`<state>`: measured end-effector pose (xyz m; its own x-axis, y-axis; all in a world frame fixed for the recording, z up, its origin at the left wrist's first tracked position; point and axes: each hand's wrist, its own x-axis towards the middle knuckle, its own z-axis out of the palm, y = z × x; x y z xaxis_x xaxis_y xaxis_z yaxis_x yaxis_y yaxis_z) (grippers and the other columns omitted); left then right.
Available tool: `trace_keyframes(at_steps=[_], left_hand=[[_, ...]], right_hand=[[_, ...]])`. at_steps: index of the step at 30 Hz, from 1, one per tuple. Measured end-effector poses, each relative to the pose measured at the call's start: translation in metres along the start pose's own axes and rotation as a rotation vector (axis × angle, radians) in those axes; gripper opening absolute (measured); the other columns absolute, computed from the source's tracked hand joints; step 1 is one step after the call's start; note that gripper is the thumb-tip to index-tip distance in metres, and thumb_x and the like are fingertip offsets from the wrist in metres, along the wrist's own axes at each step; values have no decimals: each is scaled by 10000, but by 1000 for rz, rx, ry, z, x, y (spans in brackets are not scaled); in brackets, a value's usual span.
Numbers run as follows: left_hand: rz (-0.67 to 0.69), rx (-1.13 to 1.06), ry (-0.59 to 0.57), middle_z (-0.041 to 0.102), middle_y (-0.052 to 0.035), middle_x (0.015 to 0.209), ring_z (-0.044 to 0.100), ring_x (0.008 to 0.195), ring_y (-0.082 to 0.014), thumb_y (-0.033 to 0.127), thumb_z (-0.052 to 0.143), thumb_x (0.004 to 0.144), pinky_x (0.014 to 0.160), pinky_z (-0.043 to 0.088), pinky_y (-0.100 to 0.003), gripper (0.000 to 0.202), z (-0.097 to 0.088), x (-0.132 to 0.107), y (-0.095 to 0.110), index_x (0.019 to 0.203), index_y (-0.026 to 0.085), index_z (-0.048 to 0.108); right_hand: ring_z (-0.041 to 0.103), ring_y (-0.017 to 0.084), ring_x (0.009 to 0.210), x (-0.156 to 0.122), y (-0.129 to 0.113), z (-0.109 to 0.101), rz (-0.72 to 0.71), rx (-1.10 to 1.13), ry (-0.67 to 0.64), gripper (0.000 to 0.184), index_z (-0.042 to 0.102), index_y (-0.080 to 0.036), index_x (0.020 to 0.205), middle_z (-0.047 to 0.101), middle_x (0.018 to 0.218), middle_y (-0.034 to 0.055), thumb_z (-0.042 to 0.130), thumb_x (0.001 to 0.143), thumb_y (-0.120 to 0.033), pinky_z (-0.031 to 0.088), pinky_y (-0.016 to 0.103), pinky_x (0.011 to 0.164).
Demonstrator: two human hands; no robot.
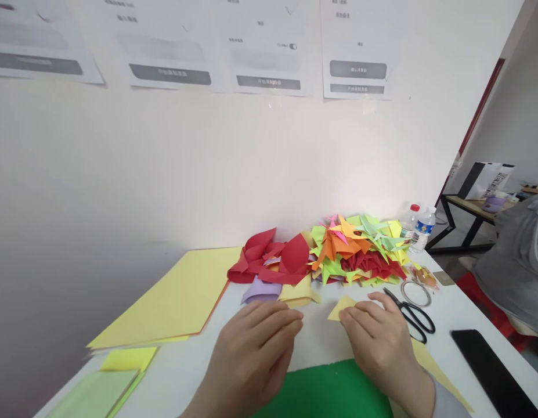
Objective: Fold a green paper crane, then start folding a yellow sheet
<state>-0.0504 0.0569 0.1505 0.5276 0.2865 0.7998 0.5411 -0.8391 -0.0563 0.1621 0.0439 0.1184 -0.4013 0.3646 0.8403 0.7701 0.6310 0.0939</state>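
My left hand lies palm down on the white table, fingers stretched out together and pointing right, just above a green sheet of paper. It holds nothing. My right hand also rests palm down, fingers extended, its fingertips on a small yellow folded paper. A yellow sheet shows from under its wrist. Black scissors lie right beside the right hand.
A heap of folded coloured paper shapes and red pieces lies at the back. Large yellow sheets sit to the left, light green pads at the front left. A tape ring, two bottles and a black phone are on the right.
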Motion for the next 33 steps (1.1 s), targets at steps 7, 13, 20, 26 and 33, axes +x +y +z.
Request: trace_keyframes(at_steps=[7, 13, 20, 26, 33], left_hand=[[-14, -32, -86, 696, -51, 813, 626, 766, -193, 122, 510, 892, 674, 509, -324, 141, 14, 5, 12, 948, 170, 630], [15, -52, -187, 634, -26, 695, 574, 661, -163, 26, 408, 878, 600, 464, -295, 251, 18, 3, 12, 859, 168, 613], [-38, -30, -69, 689, -31, 780, 617, 733, -176, 50, 462, 884, 654, 486, -306, 198, 8, 2, 5, 899, 180, 611], [-58, 5, -51, 695, -51, 805, 633, 745, -191, 183, 517, 917, 663, 512, -319, 111, 19, 1, 8, 934, 177, 627], [-55, -45, -113, 656, -31, 719, 607, 683, -169, 109, 441, 926, 616, 490, -285, 208, 21, 1, 9, 873, 185, 627]], right_hand=[[628, 158, 741, -3, -8, 7, -18, 38, -50, 283, 624, -150, 907, 697, 723, 33, 371, 945, -31, 386, 397, 864], [610, 143, 681, -2, -9, 6, -9, 43, -24, 301, 630, -169, 900, 687, 683, 17, 358, 962, -58, 396, 388, 855], [616, 144, 711, -1, 1, 1, 20, 15, -11, 255, 638, -144, 941, 696, 718, 28, 419, 905, -18, 392, 377, 868], [621, 137, 676, 0, -2, 4, -8, 54, -27, 247, 627, -152, 926, 674, 676, 13, 425, 883, -17, 397, 356, 861], [603, 133, 667, -2, -5, 8, -6, 85, -32, 256, 629, -146, 926, 691, 687, 12, 406, 913, -21, 385, 368, 857]])
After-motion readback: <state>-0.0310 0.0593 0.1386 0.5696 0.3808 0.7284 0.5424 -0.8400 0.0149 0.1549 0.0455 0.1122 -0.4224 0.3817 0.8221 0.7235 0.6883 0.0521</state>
